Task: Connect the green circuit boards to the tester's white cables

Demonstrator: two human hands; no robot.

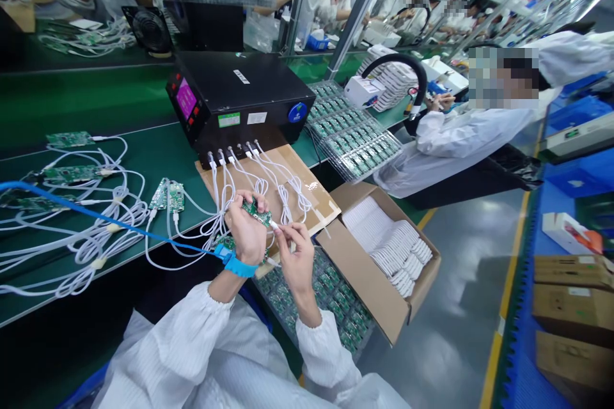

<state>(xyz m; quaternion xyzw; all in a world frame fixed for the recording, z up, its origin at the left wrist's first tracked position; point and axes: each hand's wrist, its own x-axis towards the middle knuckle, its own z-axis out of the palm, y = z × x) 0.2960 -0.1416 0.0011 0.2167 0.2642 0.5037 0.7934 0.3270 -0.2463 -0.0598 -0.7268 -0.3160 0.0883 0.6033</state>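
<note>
A small green circuit board (258, 211) is gripped in my left hand (248, 230), which wears a blue wrist strap with a blue cord. The fingers of my right hand (296, 255) pinch a white cable plug (274, 225) at the board's right end. Just beyond my hands, several white cables (283, 195) run from the front of a black box (240, 99) with a pink screen and lie over a cardboard sheet (319, 195). More green boards (167, 195) with white cables attached rest on the bench to the left.
A tray of boards (355, 326) sits below my right hand. An open carton (422, 281) of white packets stands to its right. Behind are stacked board trays (357, 134) and a co-worker (460, 134). Coiled cables (98, 236) cover the left bench.
</note>
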